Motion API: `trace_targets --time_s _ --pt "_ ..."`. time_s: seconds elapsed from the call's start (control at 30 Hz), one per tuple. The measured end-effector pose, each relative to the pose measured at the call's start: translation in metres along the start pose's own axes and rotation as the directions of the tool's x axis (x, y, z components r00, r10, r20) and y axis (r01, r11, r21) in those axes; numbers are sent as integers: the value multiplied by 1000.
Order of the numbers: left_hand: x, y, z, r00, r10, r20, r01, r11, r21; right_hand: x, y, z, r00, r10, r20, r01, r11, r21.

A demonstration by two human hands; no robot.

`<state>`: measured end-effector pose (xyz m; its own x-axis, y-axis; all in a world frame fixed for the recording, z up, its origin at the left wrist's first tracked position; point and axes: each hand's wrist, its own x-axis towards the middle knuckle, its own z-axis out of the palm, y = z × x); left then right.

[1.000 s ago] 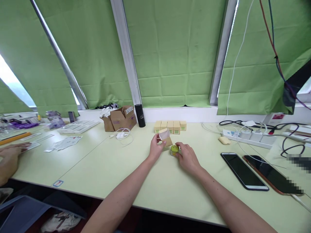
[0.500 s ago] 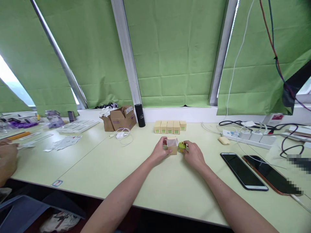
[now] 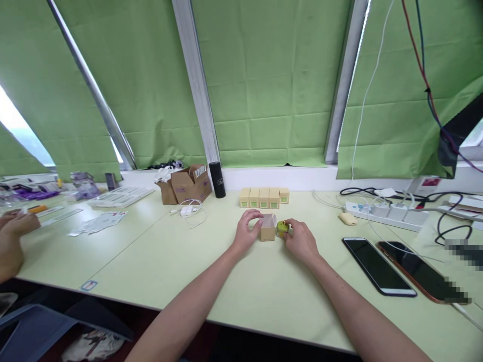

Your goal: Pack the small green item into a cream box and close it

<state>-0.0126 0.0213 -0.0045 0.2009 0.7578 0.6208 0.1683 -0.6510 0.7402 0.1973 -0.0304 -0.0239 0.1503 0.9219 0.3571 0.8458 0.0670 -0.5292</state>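
A small tan cardboard box [image 3: 268, 230] stands open-topped on the pale green table [image 3: 234, 281]. My left hand [image 3: 246, 230] curls around its left side, fingers on its upper rim. My right hand [image 3: 300, 239] pinches a small yellow-green jar [image 3: 282, 228] just to the right of the box, touching or nearly touching its side. A row of several small closed yellow boxes [image 3: 264, 197] with green labels stands behind, near the window sill.
Two phones [image 3: 377, 265] lie at the right, beside a power strip [image 3: 381, 211] with cables. A black cylinder [image 3: 218, 179], a brown carton [image 3: 186, 184] and a white cable [image 3: 187, 210] sit at the back. Another person's hands [image 3: 13, 236] work at the far left.
My left hand set the tilted box upright on the table and now grips its top. My right hand lifted the jar from the table to beside the box.
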Motion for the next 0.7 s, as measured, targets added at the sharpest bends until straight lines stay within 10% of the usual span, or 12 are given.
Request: trace_targets --time_s 0.7 --pt "7 -20 2 948 -319 3 298 882 -364 -1 -5 -5 999 23 39 -22 999 -29"
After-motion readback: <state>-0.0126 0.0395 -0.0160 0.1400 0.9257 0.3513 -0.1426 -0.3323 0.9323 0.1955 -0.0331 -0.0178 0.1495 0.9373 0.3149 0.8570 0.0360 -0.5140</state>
